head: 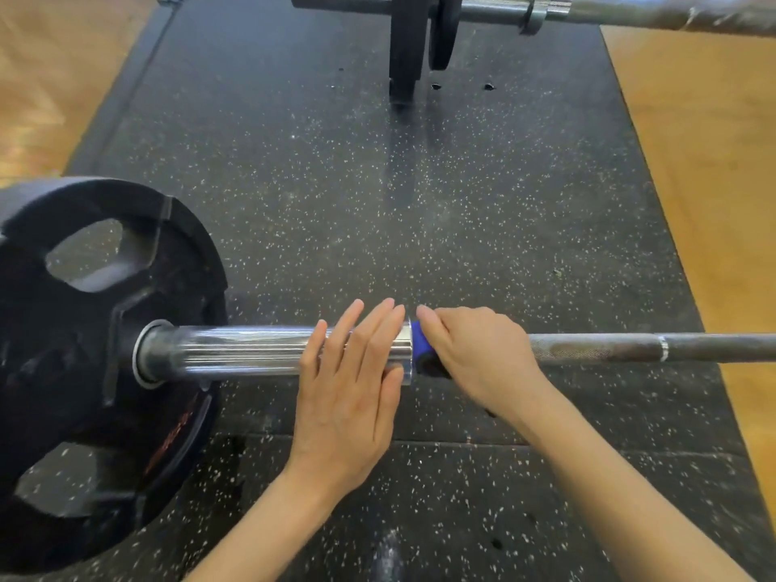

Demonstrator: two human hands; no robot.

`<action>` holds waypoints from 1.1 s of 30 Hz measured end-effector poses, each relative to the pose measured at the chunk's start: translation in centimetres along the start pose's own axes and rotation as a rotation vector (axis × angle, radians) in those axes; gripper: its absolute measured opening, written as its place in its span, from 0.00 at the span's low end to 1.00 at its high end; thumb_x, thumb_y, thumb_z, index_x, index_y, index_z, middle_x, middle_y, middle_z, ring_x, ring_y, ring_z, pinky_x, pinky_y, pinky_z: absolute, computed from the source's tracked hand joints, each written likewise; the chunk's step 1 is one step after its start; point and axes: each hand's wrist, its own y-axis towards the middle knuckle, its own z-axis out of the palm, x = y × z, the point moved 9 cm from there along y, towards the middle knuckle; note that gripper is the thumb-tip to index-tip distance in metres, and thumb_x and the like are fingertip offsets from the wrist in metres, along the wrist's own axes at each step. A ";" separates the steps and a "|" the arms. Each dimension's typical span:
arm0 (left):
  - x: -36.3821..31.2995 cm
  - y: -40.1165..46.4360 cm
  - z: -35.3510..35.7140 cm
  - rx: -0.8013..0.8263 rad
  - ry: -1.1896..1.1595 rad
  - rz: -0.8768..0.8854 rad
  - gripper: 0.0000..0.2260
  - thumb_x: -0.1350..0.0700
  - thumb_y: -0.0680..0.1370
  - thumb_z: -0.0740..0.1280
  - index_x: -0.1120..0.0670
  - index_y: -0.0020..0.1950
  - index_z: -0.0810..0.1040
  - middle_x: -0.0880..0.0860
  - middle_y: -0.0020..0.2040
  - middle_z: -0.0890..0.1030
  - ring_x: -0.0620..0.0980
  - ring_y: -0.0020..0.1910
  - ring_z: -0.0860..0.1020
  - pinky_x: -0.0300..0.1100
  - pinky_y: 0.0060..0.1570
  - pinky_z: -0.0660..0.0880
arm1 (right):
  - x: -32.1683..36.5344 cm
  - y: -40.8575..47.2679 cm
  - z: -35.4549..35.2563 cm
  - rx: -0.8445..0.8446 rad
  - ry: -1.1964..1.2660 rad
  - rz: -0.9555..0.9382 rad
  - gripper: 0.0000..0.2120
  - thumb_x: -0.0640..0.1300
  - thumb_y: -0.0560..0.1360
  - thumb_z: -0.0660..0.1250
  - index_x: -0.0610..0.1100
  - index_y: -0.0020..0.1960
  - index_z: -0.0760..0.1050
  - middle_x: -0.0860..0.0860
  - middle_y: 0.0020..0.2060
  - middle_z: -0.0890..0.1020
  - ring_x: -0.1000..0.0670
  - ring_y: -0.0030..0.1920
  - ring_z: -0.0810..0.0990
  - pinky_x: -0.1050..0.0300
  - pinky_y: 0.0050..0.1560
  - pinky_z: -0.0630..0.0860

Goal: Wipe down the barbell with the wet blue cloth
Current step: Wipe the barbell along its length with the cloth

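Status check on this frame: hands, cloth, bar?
Left hand flat on sleeve. Right hand grips blue cloth around bar shaft. No obstruction.

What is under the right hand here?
The right hand grips the blue cloth, wrapped on the barbell beside the sleeve collar. Only the cloth's left edge shows; the rest, and the shaft beneath, are covered.
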 end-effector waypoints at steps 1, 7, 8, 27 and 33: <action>-0.1 -0.2 -0.2 0.007 -0.001 0.004 0.23 0.49 0.86 0.47 0.53 0.80 0.63 0.47 0.79 0.64 0.51 0.80 0.58 0.48 0.80 0.46 | -0.2 -0.2 0.1 0.007 0.049 0.007 0.12 0.50 0.86 0.49 0.47 0.48 0.66 0.53 0.34 0.69 0.45 0.39 0.72 0.54 0.35 0.67; 2.7 -1.0 -2.6 -0.037 0.016 -0.090 0.23 0.50 0.86 0.50 0.54 0.81 0.62 0.47 0.81 0.61 0.52 0.82 0.52 0.50 0.80 0.41 | -1.7 -4.1 0.2 -0.523 0.336 0.118 0.16 0.45 0.84 0.52 0.45 0.48 0.78 0.52 0.39 0.79 0.46 0.38 0.73 0.50 0.45 0.66; 3.4 -1.0 -2.9 -0.045 0.027 -0.107 0.23 0.51 0.86 0.50 0.55 0.80 0.63 0.48 0.81 0.62 0.52 0.82 0.52 0.50 0.80 0.41 | -1.9 -4.3 -0.1 -0.564 0.399 0.151 0.16 0.45 0.85 0.52 0.47 0.48 0.78 0.53 0.39 0.79 0.47 0.39 0.74 0.51 0.46 0.67; 4.0 -1.3 -3.3 -0.099 0.090 -0.126 0.22 0.54 0.85 0.50 0.58 0.76 0.71 0.51 0.77 0.69 0.56 0.80 0.60 0.56 0.77 0.51 | 7.2 -7.1 2.8 -0.506 0.225 -0.013 0.22 0.39 0.84 0.54 0.39 0.77 0.65 0.46 0.78 0.65 0.43 0.80 0.57 0.42 0.79 0.53; 4.1 -1.2 -3.4 -0.073 0.114 -0.128 0.23 0.53 0.86 0.48 0.58 0.76 0.71 0.52 0.77 0.69 0.57 0.80 0.59 0.56 0.78 0.50 | 4.8 -3.3 1.3 -0.446 0.519 0.151 0.24 0.49 0.86 0.47 0.39 0.75 0.68 0.46 0.76 0.68 0.47 0.80 0.59 0.43 0.78 0.59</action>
